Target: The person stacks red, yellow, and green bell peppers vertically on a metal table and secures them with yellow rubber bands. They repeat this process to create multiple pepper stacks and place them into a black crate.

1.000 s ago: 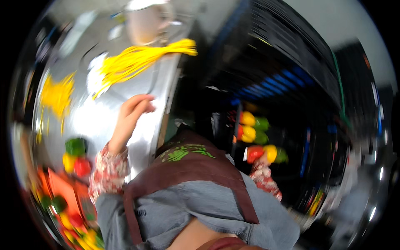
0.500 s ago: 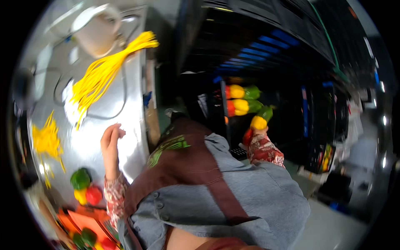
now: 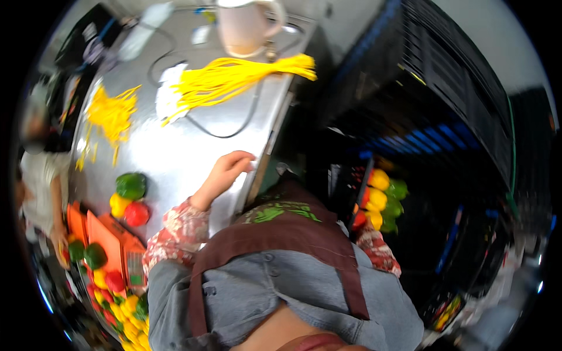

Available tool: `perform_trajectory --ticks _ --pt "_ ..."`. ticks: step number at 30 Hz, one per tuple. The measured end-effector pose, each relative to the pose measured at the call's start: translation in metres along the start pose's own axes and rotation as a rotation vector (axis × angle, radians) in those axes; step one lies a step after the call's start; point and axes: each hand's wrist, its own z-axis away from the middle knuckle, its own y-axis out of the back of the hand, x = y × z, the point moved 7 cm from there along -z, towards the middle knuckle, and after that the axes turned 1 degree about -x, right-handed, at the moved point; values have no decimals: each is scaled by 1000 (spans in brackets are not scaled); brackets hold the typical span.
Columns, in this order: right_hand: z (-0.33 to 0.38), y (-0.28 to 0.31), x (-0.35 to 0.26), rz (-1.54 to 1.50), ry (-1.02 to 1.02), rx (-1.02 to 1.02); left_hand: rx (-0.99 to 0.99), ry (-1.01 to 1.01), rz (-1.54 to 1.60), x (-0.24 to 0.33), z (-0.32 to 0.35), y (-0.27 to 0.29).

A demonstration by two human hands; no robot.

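Observation:
My left hand (image 3: pixel 225 172) hovers by the front edge of the steel table (image 3: pixel 161 161), fingers loosely stretched with nothing in them. In the black crate (image 3: pixel 415 234) on my right, my right hand (image 3: pixel 367 227) is at the nearest of several rows of bell peppers, each red, yellow and green. Its fingers are mostly hidden against the yellow bell pepper (image 3: pixel 373 219), beside a red one. Another trio of bell peppers sits on the table: a green pepper (image 3: pixel 131 185), a yellow pepper (image 3: pixel 120 205) and a red pepper (image 3: pixel 137 214).
A bundle of yellow ties (image 3: pixel 234 76), a loose pile of them (image 3: pixel 111 114) and a pale pitcher (image 3: pixel 243 29) are on the table. An orange scale (image 3: pixel 108 234) stands beside heaped peppers (image 3: pixel 132 316). Stacked black crates (image 3: pixel 451 70) rise ahead; another person's hand (image 3: pixel 60 245) is at left.
My right hand has set its held red, yellow and green peppers against the other rows in the crate. My view has turned, and my left hand's fingers now point more to the right.

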Motion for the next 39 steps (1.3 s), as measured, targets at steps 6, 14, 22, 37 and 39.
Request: perform_trajectory --ticks 6,14,22,37,39 --pt "84 24 -83 61 -51 -357 83 18 91 -31 9 17" --pt "148 -187 -383 209 1188 -667 256 93 219 -67 29 38" --pt "106 -343 -504 722 1856 -275 568 -52 58 -45 17 81" --pt "32 -291 -537 121 886 -1031 1001 3 -870 39 44 184" --pt "55 -304 -526 84 774 -1123 556 436 -798 -15 62 157"
